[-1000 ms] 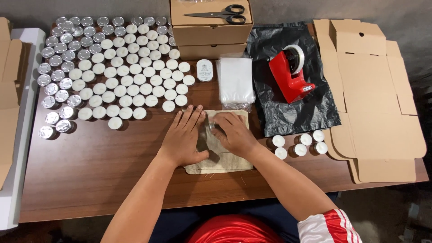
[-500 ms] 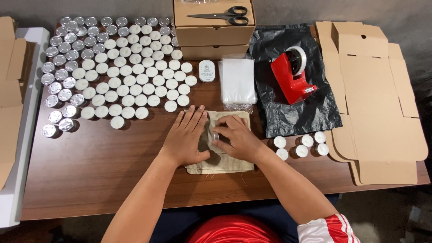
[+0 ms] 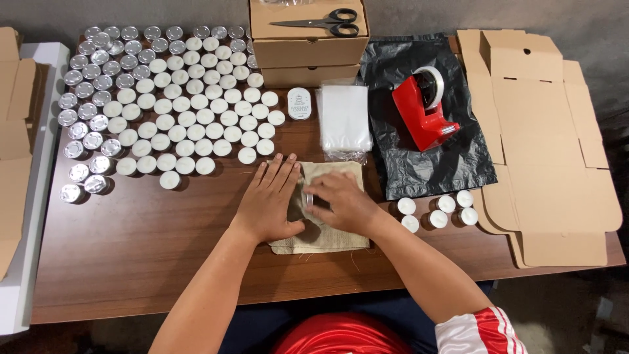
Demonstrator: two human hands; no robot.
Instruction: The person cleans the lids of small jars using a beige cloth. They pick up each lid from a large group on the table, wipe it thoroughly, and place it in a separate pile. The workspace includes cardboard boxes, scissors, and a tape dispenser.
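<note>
Head view: left hand [image 3: 270,203] flat, fingers spread, pressing on beige burlap pouch [image 3: 327,233] at table centre. Right hand [image 3: 341,203] curled over pouch at 3 o'clock of left hand, fingertips pinching small silver-rimmed candle [image 3: 308,198] at pouch mouth. Rows of white tealights [image 3: 190,105] at 11 o'clock. Clear bag stack [image 3: 344,118] at 12 o'clock, scissors [image 3: 321,21] on cardboard boxes [image 3: 308,49] beyond. Red tape dispenser [image 3: 422,111] on black plastic sheet [image 3: 432,157] at 2 o'clock. Six tealights [image 3: 436,210] at 3 o'clock, flat cardboard blank [image 3: 550,157] farther out.
</note>
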